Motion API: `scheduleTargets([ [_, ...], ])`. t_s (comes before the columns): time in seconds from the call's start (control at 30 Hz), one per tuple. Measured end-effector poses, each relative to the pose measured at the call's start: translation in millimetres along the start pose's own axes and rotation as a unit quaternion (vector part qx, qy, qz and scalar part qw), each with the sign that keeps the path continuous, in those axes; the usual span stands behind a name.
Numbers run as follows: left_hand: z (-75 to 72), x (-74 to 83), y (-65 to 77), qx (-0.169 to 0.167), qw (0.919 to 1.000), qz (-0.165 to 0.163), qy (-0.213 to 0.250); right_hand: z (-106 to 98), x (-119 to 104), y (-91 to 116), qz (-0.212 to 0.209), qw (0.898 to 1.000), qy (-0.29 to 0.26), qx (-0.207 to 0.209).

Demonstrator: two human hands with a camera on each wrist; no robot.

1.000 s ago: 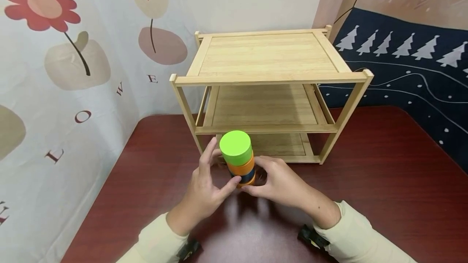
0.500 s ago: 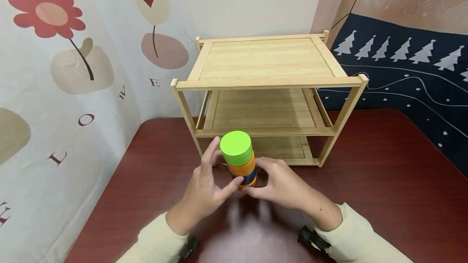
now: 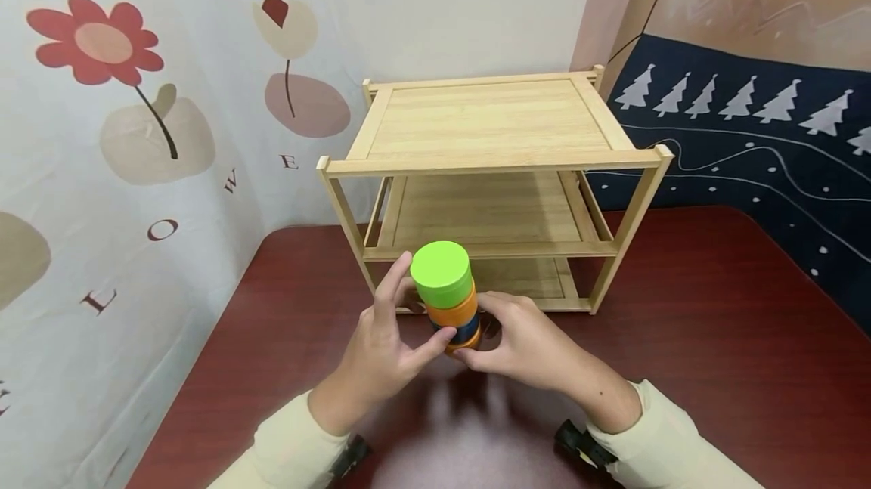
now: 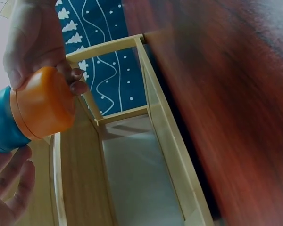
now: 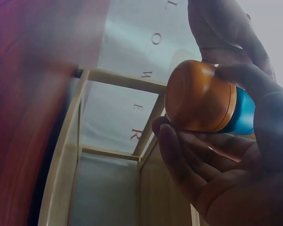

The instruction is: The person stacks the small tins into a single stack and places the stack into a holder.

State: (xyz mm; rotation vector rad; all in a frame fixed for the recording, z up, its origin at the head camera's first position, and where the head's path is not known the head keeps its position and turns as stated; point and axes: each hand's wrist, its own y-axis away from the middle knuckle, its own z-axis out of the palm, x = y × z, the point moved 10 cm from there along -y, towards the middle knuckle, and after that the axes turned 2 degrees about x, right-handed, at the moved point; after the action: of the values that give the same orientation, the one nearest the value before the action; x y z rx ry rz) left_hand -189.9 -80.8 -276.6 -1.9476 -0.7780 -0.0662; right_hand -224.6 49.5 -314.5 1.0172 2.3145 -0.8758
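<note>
Both hands hold a cylinder-shaped container (image 3: 441, 277) with a bright green top, orange sections and a dark blue band. It is upright, tilted slightly, above the table in front of the rack. My left hand (image 3: 381, 345) has its thumb on the blue band, its index finger raised beside the green top and other fingers behind. Lower down, my right hand (image 3: 524, 341) pinches the orange bottom section between thumb and fingers. That rounded orange end (image 4: 45, 106) and the blue band (image 4: 4, 122) show closely in the left wrist view; the right wrist view shows my right fingertips under the orange section (image 5: 198, 99).
A three-tier light wooden rack (image 3: 490, 164) stands on the dark red table (image 3: 714, 368) just beyond the hands. Behind it hangs a white cloth (image 3: 463, 13) with printed flowers, and a dark blue one (image 3: 742, 149) with white trees to the right.
The head view has tilted up a little, so the rack and wall sit lower in the picture. Both hands keep the same hold on the container.
</note>
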Motion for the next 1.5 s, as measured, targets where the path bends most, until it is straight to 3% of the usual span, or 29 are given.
scheduleTargets([
  [0.6,-1.7,18.4,-9.7,-0.016,0.9995,0.027,-0.009,-13,-10,6,-0.026,0.999,0.020,0.002],
  [0.87,-5.1,25.1,-19.3,-0.031,0.9991,0.027,-0.009,-24,-19,5,-0.031,0.999,0.042,0.008],
  [1.27,-6.9,27.9,-28.4,-0.035,0.9983,0.008,0.046,-35,-23,6,-0.010,0.999,0.039,0.004],
  [1.5,-13.6,30.6,-39.8,-0.048,0.9986,0.013,0.019,-40,-29,3,-0.011,0.999,0.041,0.011],
])
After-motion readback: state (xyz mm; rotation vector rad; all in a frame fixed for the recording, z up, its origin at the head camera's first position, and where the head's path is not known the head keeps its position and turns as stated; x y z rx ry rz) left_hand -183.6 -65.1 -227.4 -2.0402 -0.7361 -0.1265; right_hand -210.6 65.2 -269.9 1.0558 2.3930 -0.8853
